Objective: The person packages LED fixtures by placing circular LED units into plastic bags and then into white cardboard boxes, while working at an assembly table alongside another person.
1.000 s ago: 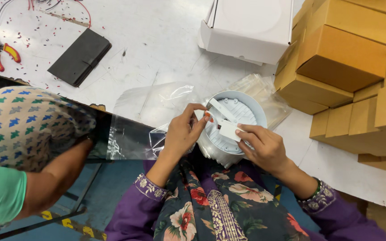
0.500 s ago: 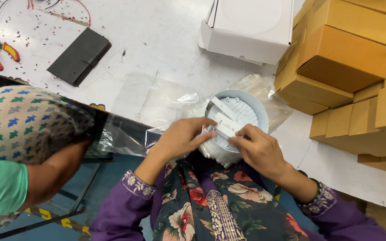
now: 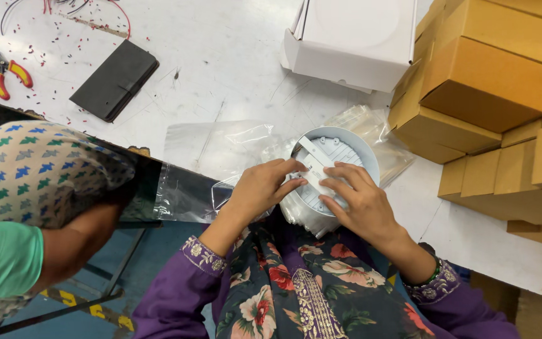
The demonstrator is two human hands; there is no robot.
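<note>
A round white fixture (image 3: 346,150) with a ribbed back and a metal spring clip rests at the table's near edge, against my lap. My left hand (image 3: 260,188) lies on its left side, fingertips on a small white block (image 3: 315,171) at its centre. My right hand (image 3: 359,204) grips the fixture from the right, fingers on the same block. Clear plastic bags (image 3: 221,147) lie flat under and beside the fixture.
Stacked brown cardboard boxes (image 3: 490,94) fill the right. An open white box (image 3: 356,41) stands at the back. A black case (image 3: 115,80), red-handled pliers (image 3: 4,75) and wire scraps lie far left. Another person's patterned head covering (image 3: 32,172) and arm (image 3: 70,242) are at my left.
My left hand has lowered from a pinch above the fixture to lie flat across its left side. My right hand shifted slightly over the centre block. The neighbour leaned a bit closer.
</note>
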